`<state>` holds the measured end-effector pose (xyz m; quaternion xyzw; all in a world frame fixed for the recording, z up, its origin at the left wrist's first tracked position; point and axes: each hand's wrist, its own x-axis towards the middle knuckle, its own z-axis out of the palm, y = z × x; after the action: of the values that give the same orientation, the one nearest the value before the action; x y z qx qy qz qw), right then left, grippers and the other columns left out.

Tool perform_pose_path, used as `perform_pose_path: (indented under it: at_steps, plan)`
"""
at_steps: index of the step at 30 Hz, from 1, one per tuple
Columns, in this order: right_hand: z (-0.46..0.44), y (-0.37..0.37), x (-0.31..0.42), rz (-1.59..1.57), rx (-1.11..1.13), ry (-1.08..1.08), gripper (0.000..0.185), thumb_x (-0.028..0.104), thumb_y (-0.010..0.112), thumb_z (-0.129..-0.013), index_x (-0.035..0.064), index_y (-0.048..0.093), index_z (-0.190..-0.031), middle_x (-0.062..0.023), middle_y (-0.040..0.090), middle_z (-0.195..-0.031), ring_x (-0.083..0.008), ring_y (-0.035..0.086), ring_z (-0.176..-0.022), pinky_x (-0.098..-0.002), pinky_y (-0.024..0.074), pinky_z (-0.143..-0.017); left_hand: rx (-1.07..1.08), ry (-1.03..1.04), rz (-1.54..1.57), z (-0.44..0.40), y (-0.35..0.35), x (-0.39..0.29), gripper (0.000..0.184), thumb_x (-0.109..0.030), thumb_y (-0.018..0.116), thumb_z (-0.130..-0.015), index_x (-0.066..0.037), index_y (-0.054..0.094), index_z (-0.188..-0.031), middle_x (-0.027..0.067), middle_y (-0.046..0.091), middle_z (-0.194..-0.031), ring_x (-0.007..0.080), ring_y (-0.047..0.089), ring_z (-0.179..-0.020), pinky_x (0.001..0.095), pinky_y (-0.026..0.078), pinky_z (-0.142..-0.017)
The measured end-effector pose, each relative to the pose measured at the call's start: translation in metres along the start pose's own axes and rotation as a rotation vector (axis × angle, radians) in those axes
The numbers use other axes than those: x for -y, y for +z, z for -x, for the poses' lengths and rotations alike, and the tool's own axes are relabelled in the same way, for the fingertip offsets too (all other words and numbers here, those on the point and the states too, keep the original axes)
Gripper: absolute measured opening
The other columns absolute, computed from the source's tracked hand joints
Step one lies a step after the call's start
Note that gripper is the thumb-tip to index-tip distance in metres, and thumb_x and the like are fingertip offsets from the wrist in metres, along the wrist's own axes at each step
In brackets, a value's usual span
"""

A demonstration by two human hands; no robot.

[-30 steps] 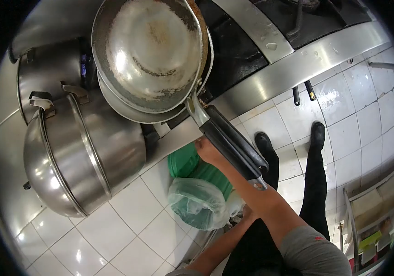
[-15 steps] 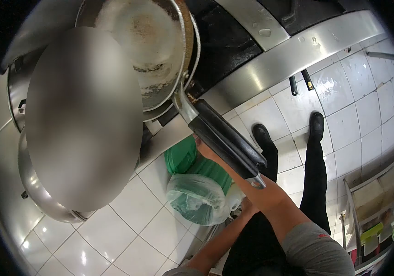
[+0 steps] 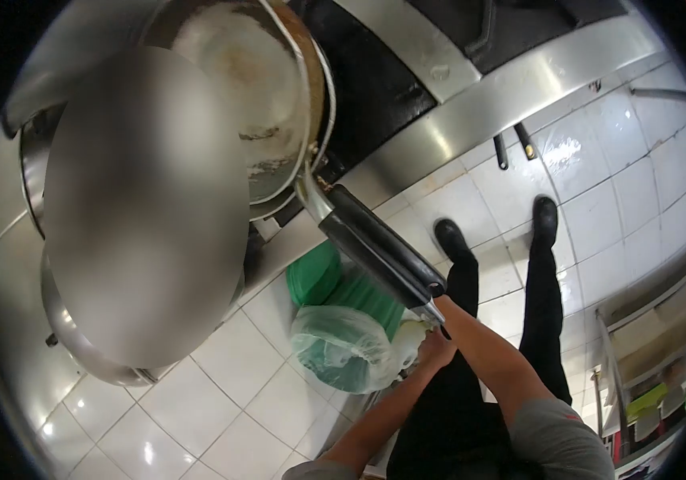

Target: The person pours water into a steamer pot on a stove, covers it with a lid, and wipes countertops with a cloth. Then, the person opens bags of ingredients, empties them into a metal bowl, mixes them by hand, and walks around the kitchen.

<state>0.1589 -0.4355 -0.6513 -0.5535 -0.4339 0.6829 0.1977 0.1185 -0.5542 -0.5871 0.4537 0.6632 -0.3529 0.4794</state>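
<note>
My left hand (image 3: 436, 350) is closed at a whitish container (image 3: 409, 342), low beside my legs. Close by, my right wrist (image 3: 453, 312) passes under the pan handles, and the fingers of that hand are hidden behind them. Two black pan handles (image 3: 379, 248) stick out toward me over my right arm. They belong to stacked, scorched pans (image 3: 275, 88) on the stove. Left of the whitish container stands a green bin (image 3: 371, 296) with a clear plastic liner (image 3: 339, 344) over its edge and a green lid (image 3: 313, 272).
The stove's steel front edge (image 3: 471, 136) runs across the top, with black burner areas (image 3: 375, 72) behind it. A steel round-sided vessel (image 3: 79, 320) sits at left, partly covered by a grey blur. A rack (image 3: 655, 344) with items stands at right. White floor tiles (image 3: 223, 392) look wet in places.
My right hand has drawn back from beside the green bin toward my left hand. My left hand has come further into sight at the whitish container. The view has shifted slightly.
</note>
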Motion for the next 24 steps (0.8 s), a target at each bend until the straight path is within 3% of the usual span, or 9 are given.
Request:
perform_pose_path:
  at_steps: [5,8,10,12,16,18,20,22,24]
  plan:
    - [0.087,-0.079,-0.086,0.505,0.004,-0.022,0.017,0.019,0.051,-0.079,0.0026,0.057,-0.08,-0.0213,0.06,-0.075,-0.0404,0.058,-0.071,-0.0491,0.0462,-0.066,0.027,0.037,0.157,-0.023,0.016,-0.002,0.1,-0.067,0.052,-0.072,0.0,0.02,-0.139,0.0283,0.044,-0.128,0.0446,0.045,-0.116,0.0474,0.036,-0.098]
    - [0.16,-0.2,-0.092,0.875,0.195,0.033,0.024,0.023,0.052,-0.081,0.0014,0.06,-0.089,-0.0219,0.062,-0.087,-0.0399,0.06,-0.085,-0.0472,0.0478,-0.076,0.181,0.08,0.235,-0.015,-0.003,-0.014,0.112,-0.071,0.052,-0.07,0.005,0.01,-0.14,0.0296,0.033,-0.136,0.0433,0.03,-0.127,0.0423,0.025,-0.107]
    - [0.208,-0.275,-0.089,0.758,-0.101,0.273,0.023,0.022,0.053,-0.08,0.0003,0.062,-0.082,-0.0216,0.061,-0.092,-0.0385,0.058,-0.087,-0.0468,0.047,-0.076,0.178,0.215,0.16,-0.019,-0.012,-0.014,0.096,-0.067,0.049,-0.075,0.006,0.028,-0.134,0.0276,0.037,-0.134,0.0391,0.036,-0.124,0.0399,0.03,-0.104]
    - [0.264,-0.356,-0.135,1.188,-0.214,-0.105,0.011,0.019,0.061,-0.07,0.0076,0.061,-0.07,-0.0119,0.062,-0.078,-0.0296,0.061,-0.076,-0.0433,0.0497,-0.063,0.145,0.331,0.027,-0.01,-0.042,-0.023,0.078,-0.061,0.049,-0.079,0.007,0.05,-0.117,0.0279,0.048,-0.123,0.0383,0.047,-0.114,0.0402,0.038,-0.097]
    - [0.35,-0.466,-0.193,0.58,-0.58,0.368,0.011,0.008,0.055,-0.078,0.0008,0.059,-0.071,-0.0134,0.062,-0.065,-0.0247,0.06,-0.052,-0.0382,0.0485,-0.044,0.02,0.273,0.299,0.064,-0.106,-0.058,0.048,-0.048,0.055,-0.079,-0.002,0.066,-0.088,0.021,0.064,-0.09,0.0331,0.061,-0.09,0.0406,0.047,-0.08]
    - [0.387,-0.472,-0.122,0.094,-0.599,0.609,0.014,0.004,0.048,-0.083,-0.0029,0.059,-0.077,-0.0134,0.06,-0.061,-0.023,0.057,-0.043,-0.0341,0.0459,-0.037,-0.43,0.47,0.273,0.04,-0.094,-0.056,0.045,-0.046,0.055,-0.079,-0.003,0.066,-0.084,0.0192,0.065,-0.087,0.0332,0.062,-0.086,0.0408,0.048,-0.078]
    - [0.409,-0.476,-0.104,0.02,-0.624,0.6,0.013,0.004,0.049,-0.083,-0.0049,0.059,-0.081,-0.0148,0.06,-0.06,-0.0244,0.061,-0.051,-0.0364,0.0478,-0.041,-0.441,0.432,0.335,0.056,-0.11,-0.074,0.042,-0.044,0.054,-0.08,-0.004,0.067,-0.084,0.0191,0.065,-0.087,0.0337,0.062,-0.085,0.0413,0.048,-0.077]
    - [0.419,-0.485,-0.127,-0.738,-0.452,0.575,0.009,0.006,0.054,-0.08,-0.002,0.059,-0.078,-0.0131,0.057,-0.056,-0.0248,0.063,-0.059,-0.0386,0.049,-0.045,-0.388,0.463,0.311,0.065,-0.123,-0.092,0.043,-0.045,0.055,-0.079,-0.004,0.067,-0.084,0.0197,0.065,-0.087,0.0339,0.062,-0.085,0.041,0.048,-0.077]
    - [0.409,-0.453,-0.108,-0.214,-0.592,0.558,0.015,0.007,0.045,-0.086,-0.0023,0.053,-0.094,-0.0202,0.061,-0.073,-0.0309,0.06,-0.052,-0.041,0.0493,-0.042,-0.313,0.508,0.341,0.08,-0.132,-0.117,0.046,-0.047,0.055,-0.079,-0.003,0.067,-0.085,0.0199,0.065,-0.087,0.0348,0.062,-0.083,0.0403,0.048,-0.076]
